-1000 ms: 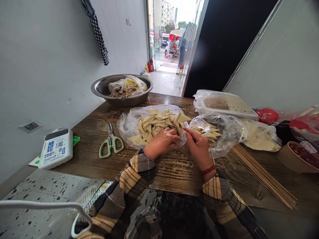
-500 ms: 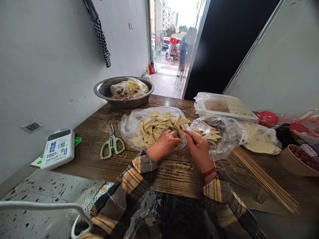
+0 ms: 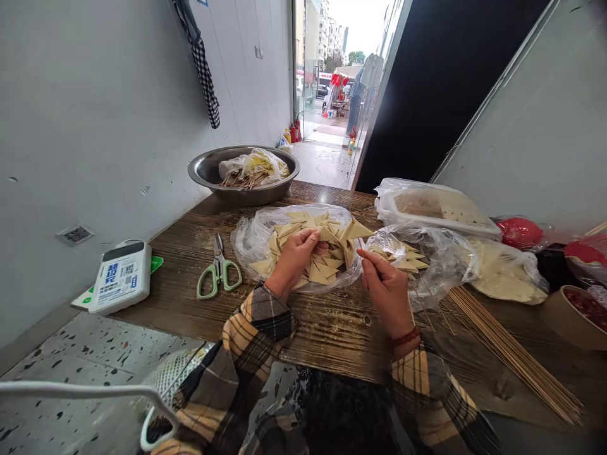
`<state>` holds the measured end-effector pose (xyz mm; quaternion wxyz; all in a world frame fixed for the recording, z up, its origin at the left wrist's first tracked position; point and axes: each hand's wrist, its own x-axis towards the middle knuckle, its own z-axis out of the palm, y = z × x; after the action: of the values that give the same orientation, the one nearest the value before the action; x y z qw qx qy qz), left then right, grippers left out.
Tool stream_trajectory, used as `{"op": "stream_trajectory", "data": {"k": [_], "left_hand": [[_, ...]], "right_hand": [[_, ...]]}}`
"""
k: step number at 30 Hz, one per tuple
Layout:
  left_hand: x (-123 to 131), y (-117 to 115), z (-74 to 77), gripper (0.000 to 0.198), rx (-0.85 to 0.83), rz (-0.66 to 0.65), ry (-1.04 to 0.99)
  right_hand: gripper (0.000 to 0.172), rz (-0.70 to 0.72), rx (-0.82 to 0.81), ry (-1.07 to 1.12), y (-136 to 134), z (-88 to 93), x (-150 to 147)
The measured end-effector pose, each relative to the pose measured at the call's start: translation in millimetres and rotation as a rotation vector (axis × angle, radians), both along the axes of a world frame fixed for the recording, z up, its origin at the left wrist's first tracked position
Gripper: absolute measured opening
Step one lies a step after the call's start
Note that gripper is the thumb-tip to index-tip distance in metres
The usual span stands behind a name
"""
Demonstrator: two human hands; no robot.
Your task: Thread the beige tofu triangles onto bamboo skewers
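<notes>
A heap of pale tan triangles, which look like cut tofu sheet [image 3: 322, 272], lies on a spread clear plastic bag [image 3: 246, 237]. Over the heap, my left hand [image 3: 294, 256] is closed, thumb and fingers pinching the edge of one triangle. My right hand [image 3: 387, 287] grips a thin bamboo skewer [image 3: 360, 248], its upper end carrying tofu triangles [image 3: 355, 231] at the heap's right edge. Just beyond that hand, a second plastic bag [image 3: 441, 253] holds more skewered triangles [image 3: 403, 258], their sticks pointing towards me.
Green-handled scissors [image 3: 219, 272] lie left of the heap, a white box [image 3: 122, 278] farther left. A metal basin [image 3: 203, 174] with bagged skewers stands behind. To the right are loose bamboo skewers [image 3: 516, 354], a wrapped white tray [image 3: 436, 208] and a paper bowl [image 3: 566, 319].
My left hand has moved left and up over the heap, away from the skewer, and now pinches a triangle. My right hand keeps its grip on the skewer. The view has shifted slightly.
</notes>
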<state>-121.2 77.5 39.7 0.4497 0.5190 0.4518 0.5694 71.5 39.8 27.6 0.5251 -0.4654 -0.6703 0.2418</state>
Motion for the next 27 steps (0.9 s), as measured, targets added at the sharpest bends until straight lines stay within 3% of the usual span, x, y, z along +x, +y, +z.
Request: {"op": "stream_trajectory", "data": {"k": [3,6,14,22,27], "left_hand": [[-3.6,-0.2,3.7,0.022,-0.087,-0.04,-0.362],[-5.2,-0.9,6.2,0.017,-0.107,-0.024,-0.487],[-7.3,-2.2,9.3,0.008,-0.14,0.002,-0.609],[-8.4,-1.7,8.7,0.009,-0.103,-0.062,-0.744],[-1.9,-2.2,9.2,0.012,-0.093,-0.152,-0.775]], "right_hand": [[0.031,0.064,-0.064,0.019,-1.6,0.0,-1.5],[0.03,0.13,-0.073,-0.029,-2.3,-2.6,-2.1],[0.027,0.239,-0.026,-0.143,-2.1,-8.2,-3.8],[0.031,0.073,-0.099,-0.084,-1.8,-7.4,-2.3],[0.029,0.161,-0.066,-0.099,-1.6,-9.4,-6.0]]}}
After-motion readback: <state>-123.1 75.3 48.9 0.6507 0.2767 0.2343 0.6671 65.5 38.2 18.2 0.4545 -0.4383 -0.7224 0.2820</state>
